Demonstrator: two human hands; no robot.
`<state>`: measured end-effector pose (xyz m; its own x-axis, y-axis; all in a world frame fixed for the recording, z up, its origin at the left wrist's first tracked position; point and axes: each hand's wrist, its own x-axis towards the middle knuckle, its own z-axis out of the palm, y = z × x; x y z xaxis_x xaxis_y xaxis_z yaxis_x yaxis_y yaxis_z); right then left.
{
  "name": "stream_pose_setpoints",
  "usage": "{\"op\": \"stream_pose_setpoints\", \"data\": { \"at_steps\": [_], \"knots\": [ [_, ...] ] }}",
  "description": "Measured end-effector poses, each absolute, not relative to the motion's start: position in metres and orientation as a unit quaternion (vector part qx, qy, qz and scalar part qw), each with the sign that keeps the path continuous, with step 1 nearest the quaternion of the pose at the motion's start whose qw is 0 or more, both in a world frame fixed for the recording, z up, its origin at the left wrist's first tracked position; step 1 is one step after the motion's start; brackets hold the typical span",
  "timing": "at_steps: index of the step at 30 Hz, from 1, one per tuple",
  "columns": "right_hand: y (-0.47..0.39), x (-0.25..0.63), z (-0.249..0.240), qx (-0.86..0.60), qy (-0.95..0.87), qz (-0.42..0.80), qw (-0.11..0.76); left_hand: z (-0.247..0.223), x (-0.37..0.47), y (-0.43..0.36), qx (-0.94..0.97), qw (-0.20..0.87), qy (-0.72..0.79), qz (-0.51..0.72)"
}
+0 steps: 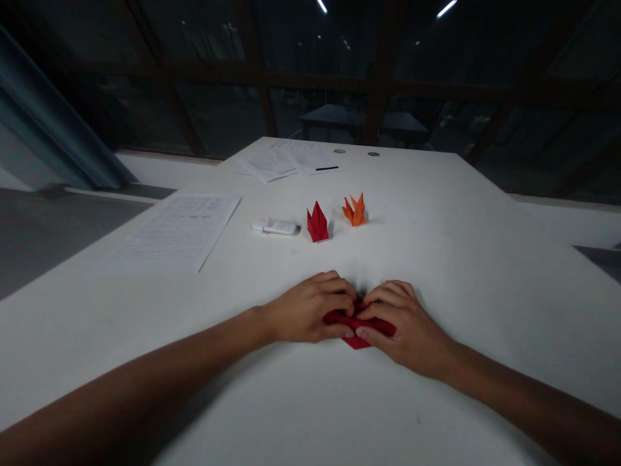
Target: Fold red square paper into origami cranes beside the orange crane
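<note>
A partly folded sheet of red origami paper (358,342) lies on the white table (436,259) close in front of me. My left hand (320,307) grips its left side, with the fingers curled on top and the thumb along the near edge. From the right, my right hand (400,320) holds the other side in the same way, both thumbs almost meeting in the middle. The hands cover much of the paper, so its full shape is hidden. Beyond them stand a red origami figure (317,223) and an orange origami figure (355,210), both with pointed tips.
Left of the red figure lies a white tube-like item (276,226) with printing. A printed sheet (169,233) is at the left, and more papers (279,160) lie farther back with a dark pen-like stick (327,169). Two round discs (339,151) sit near the far edge.
</note>
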<state>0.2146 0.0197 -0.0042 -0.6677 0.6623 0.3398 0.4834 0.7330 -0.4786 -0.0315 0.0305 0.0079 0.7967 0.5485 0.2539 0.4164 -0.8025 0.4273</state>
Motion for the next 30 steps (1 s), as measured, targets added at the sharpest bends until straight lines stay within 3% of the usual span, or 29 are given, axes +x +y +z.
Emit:
{"op": "stream_pose_setpoints", "data": {
  "at_steps": [11,22,26,30],
  "knots": [
    [0.02,0.214,-0.007,-0.369,-0.875,0.172,0.26,0.01,-0.029,0.023,0.905,0.15,0.356,0.177],
    [0.025,0.214,-0.006,-0.366,-0.856,0.231,0.284,0.008,-0.03,0.022,0.922,0.112,0.337,0.154],
    [0.021,0.213,-0.007,-0.355,-0.856,0.195,0.321,0.003,-0.03,0.023,0.924,0.067,0.314,0.207],
    [0.016,0.215,-0.01,-0.287,-0.874,0.084,0.382,-0.003,-0.031,0.02,0.906,-0.003,0.302,0.297]
  ]
}}
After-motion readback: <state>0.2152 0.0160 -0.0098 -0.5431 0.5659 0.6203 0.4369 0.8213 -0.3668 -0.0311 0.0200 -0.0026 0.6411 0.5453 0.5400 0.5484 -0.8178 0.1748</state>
